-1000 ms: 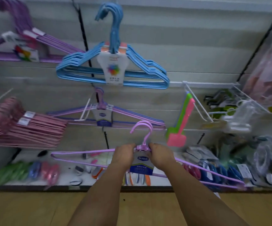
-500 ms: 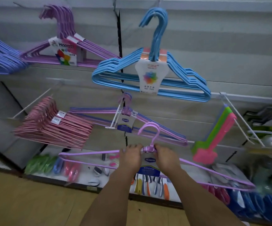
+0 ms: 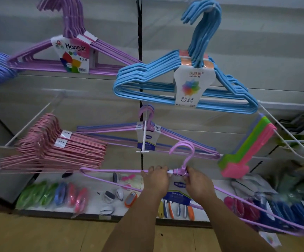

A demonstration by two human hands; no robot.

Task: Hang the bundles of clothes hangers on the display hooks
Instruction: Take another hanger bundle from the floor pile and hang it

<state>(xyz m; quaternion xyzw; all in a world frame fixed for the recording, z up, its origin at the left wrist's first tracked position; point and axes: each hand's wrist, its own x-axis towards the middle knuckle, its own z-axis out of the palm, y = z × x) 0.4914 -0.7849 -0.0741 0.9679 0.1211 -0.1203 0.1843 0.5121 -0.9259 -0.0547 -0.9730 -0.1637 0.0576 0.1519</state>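
Lifted nearer the display hook (image 3: 144, 137), lilac hanger bundle (image 3: 181, 160) stays below it.

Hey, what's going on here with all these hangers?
A person is stocking a shop wall. Both hands, left hand and right hand, grip a lilac hanger bundle at its neck, just below the white display hook that already carries a similar bundle. It is not hung yet. Blue hangers and pink hangers hang nearby.

Open gap just below the white display hook (image 3: 143, 135), hung lilac-and-blue hangers (image 3: 175, 139) crowding it, pink hangers (image 3: 60, 151) leftward.
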